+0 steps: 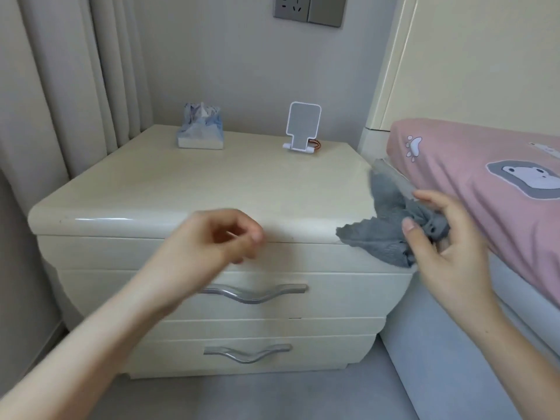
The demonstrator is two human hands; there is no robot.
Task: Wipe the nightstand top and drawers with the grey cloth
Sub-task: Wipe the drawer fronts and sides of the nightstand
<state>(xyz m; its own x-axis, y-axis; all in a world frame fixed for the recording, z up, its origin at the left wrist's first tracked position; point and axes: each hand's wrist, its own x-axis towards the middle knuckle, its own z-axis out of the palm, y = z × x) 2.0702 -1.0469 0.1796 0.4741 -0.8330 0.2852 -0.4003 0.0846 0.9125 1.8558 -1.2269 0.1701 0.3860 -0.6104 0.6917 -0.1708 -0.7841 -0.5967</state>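
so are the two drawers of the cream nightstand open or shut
Shut: the upper drawer and lower drawer of the cream nightstand both sit flush with its front, no gap showing.

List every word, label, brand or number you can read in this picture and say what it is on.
None: no text is legible in this view.
Tissue pack: blue-white pattern, any lettering too blurred to read.
Phone stand: plain, no marking.
Pink bedsheet: only pictures, a paw print and a cartoon animal, no words.
Wall socket plate: slots only, no label visible.
Grey cloth: no tag visible.
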